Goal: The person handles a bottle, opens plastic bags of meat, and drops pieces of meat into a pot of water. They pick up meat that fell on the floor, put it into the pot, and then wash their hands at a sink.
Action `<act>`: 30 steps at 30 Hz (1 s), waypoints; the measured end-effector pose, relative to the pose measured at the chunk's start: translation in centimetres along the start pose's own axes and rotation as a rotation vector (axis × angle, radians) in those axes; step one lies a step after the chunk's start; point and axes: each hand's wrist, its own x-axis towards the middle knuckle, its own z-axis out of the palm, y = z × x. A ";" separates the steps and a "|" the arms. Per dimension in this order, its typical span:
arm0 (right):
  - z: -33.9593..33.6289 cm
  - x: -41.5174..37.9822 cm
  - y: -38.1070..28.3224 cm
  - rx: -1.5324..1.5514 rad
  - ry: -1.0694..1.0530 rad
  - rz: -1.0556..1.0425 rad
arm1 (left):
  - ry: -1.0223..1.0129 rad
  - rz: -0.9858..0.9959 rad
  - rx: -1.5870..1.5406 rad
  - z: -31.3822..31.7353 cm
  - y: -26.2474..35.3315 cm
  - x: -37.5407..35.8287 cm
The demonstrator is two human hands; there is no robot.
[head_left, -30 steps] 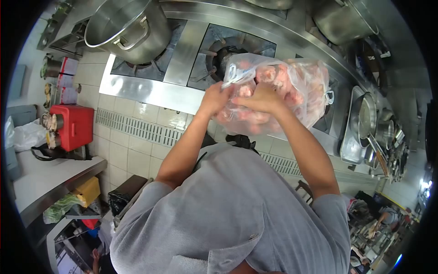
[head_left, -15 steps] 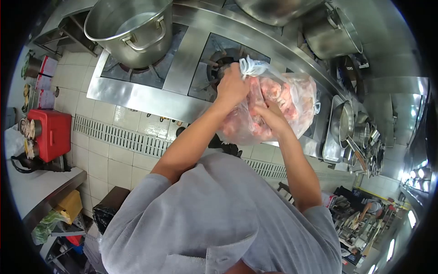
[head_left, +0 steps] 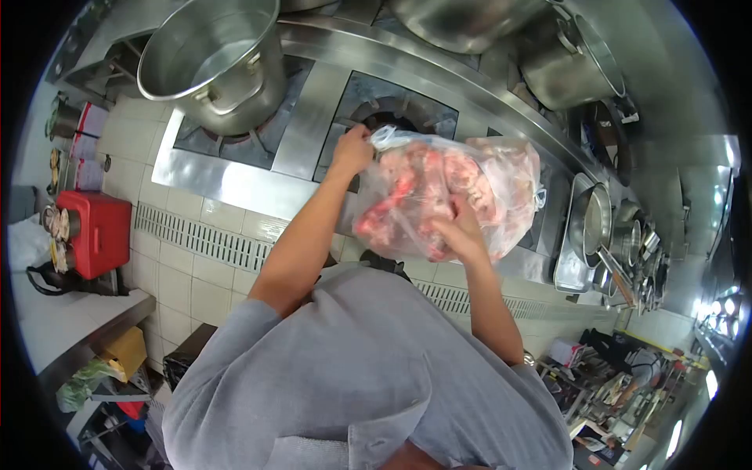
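A clear plastic bag of raw meat [head_left: 415, 188], pink and red with pale pieces, lies over the front of the steel stove. My left hand [head_left: 354, 150] is closed on the knotted top of this bag at its left end. On the near side, my right hand [head_left: 462, 231] grips the bag, its thumb and fingers pressed into the plastic. Close against it on the right sits a second bag of meat [head_left: 515, 176], also of clear plastic. Part of a burner [head_left: 384, 113] shows behind the bag; the bag's underside is hidden.
A large steel pot [head_left: 235, 102] stands on the left burner. More big pots [head_left: 560, 66] are at the back. Metal trays [head_left: 570, 262] and a strainer [head_left: 597, 223] lie on the right. A red box [head_left: 98, 235] stands at left. Another person [head_left: 642, 368] is far off at lower right.
My left hand has moved left and slightly down with the bag's knotted end, and the bag has spread out leftward. My right hand has shifted a little left and down, still on the bag.
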 end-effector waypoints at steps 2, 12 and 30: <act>1.0 0.1 0.0 -0.189 0.020 0.029 | 0.070 0.164 0.037 -1.9 2.3 -3.0; -2.4 5.4 -1.0 -0.672 0.371 -0.665 | 0.059 0.761 0.102 -1.9 17.3 -12.7; -3.5 6.3 -1.2 -1.129 0.266 -0.483 | -0.561 0.055 1.317 8.0 14.7 -2.0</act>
